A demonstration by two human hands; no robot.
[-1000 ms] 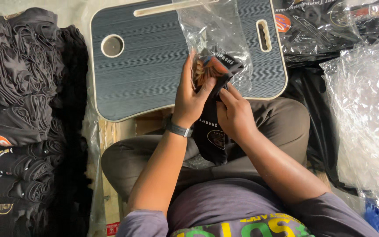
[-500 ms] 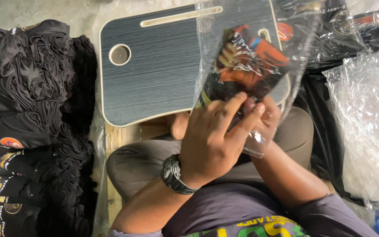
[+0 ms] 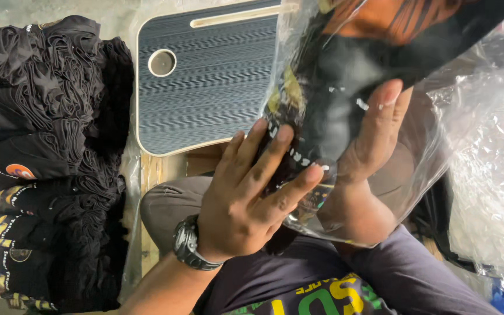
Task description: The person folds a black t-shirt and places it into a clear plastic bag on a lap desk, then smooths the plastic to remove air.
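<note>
Left hand (image 3: pixel 246 201) fingers spread flat; right hand (image 3: pixel 366 146) raised, fingers curled.

I see the clear plastic bag (image 3: pixel 427 146) with the folded black printed garment (image 3: pixel 345 99) lifted much nearer the camera than a second ago, now hiding the right half of the grey lap desk (image 3: pixel 205 87). My left hand (image 3: pixel 252 198) has spread flat across its front; my right hand (image 3: pixel 368 151) now sits behind the plastic.
</note>
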